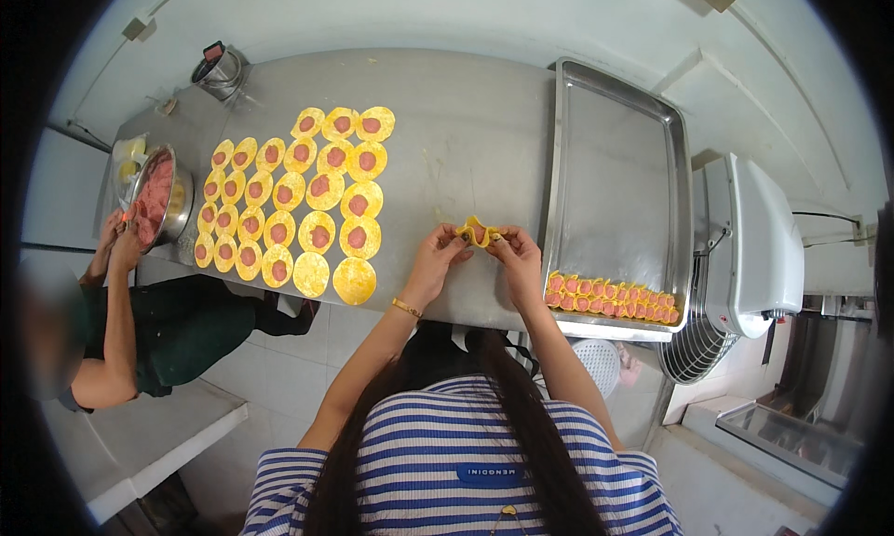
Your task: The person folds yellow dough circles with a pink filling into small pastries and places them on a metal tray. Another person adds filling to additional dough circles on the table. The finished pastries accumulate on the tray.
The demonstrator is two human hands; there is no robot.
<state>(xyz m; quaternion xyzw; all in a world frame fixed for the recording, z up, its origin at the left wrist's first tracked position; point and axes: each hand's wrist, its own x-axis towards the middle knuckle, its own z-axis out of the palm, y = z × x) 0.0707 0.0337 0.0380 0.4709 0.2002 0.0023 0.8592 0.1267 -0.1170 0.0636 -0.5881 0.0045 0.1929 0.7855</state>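
Observation:
Between my two hands, just above the steel table (447, 163), is a yellow dumpling wrapper with pink meat filling (479, 232), its edges folded upward. My left hand (447, 251) pinches its left edge and my right hand (515, 253) pinches its right edge. To the left lie rows of flat round yellow wrappers (318, 231), most with a dab of pink filling in the middle. Two wrappers at the near end, one of them here (355, 282), carry no filling. On my right, a metal tray (619, 154) holds rows of formed dumplings (610, 298) along its near end.
At far left a co-worker's hands (126, 238) are at a steel bowl (180, 205) of pink meat filling (155, 191). A metal pot (220, 75) stands at the back left corner. A white machine (745, 243) with a wire guard (697, 336) stands right of the tray.

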